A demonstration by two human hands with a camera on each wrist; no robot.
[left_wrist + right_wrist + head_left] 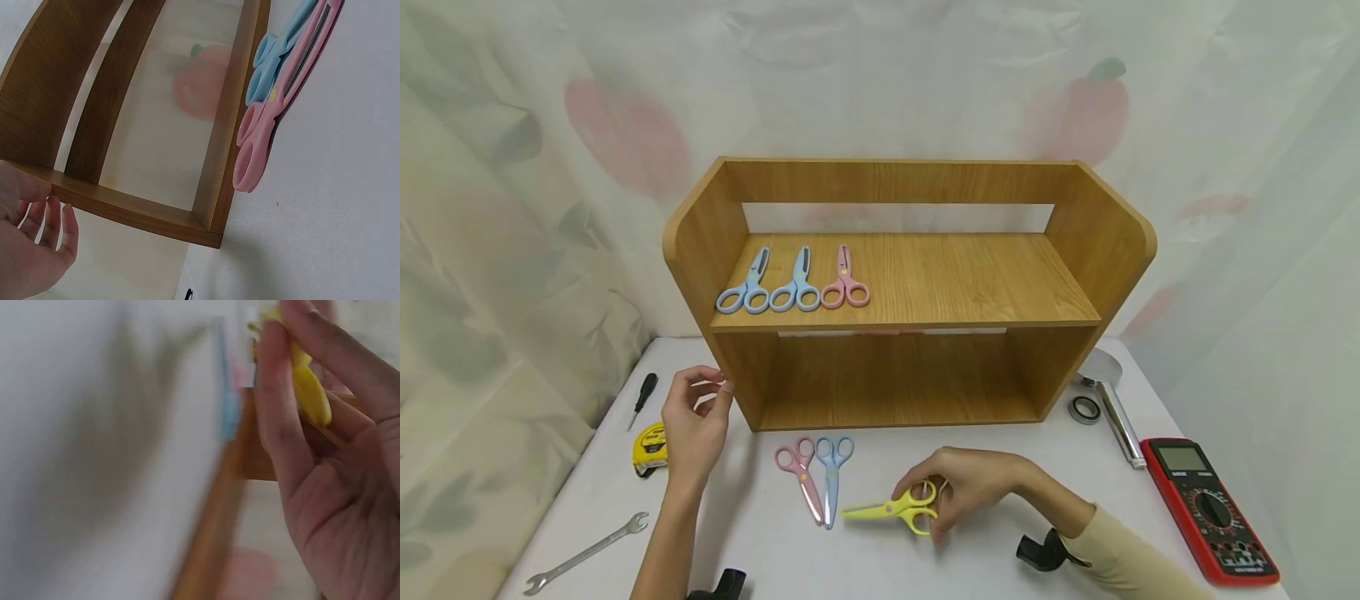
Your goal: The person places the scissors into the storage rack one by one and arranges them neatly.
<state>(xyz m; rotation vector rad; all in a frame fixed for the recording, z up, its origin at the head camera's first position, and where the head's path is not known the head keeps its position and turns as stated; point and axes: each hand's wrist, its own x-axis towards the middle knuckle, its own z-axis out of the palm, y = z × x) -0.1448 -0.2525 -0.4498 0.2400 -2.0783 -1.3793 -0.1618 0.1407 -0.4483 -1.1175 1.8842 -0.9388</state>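
Observation:
My right hand [977, 483] pinches yellow scissors [891, 510] by the handles, held over the white table with the blades pointing left. In the right wrist view the scissors [311, 397] are partly hidden behind the fingers. My left hand [696, 429] holds the left side board of a wooden shelf [902, 325], thumb at its front edge. Pink scissors [805, 479] and blue scissors [832, 479] lie side by side before the shelf, handles toward it. On the upper board sit two blue scissors [748, 287] [796, 283] and pink scissors [845, 283] in a row, blades pointing back.
A black screwdriver [643, 398], a yellow tape measure [651, 448] and a wrench [587, 552] lie at the left. To the right are a black ring [1084, 409], a metal-handled tool [1118, 421] and a red multimeter [1210, 508]. A patterned curtain hangs behind the shelf.

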